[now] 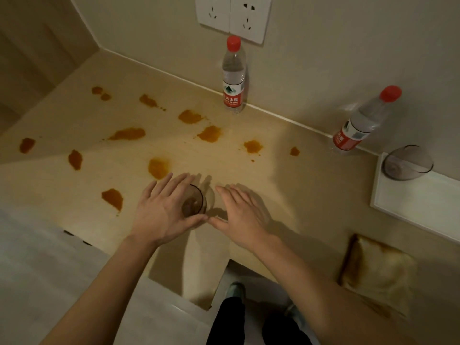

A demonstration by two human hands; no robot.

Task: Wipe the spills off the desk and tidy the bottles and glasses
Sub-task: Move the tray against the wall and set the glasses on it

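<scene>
Orange spills (127,133) dot the tabletop's (286,185) left half, unwiped. The left hand (164,210), fingers spread, cups the glass (195,204), likely to lift it; the right hand (240,211) hovers apart beside. Two bottles (233,78) stand against the wall, another glass (407,162) on the tray (418,197).

We can read print only on the two water bottles. The upright bottle (233,75) by the wall carries a red band on its label with white Chinese characters, of which "天山" is legible, and below them "SPRING" in small white capitals; a green mountain emblem sits above. The second bottle (359,123) shows white characters on its red band, too small for us to read.
</scene>
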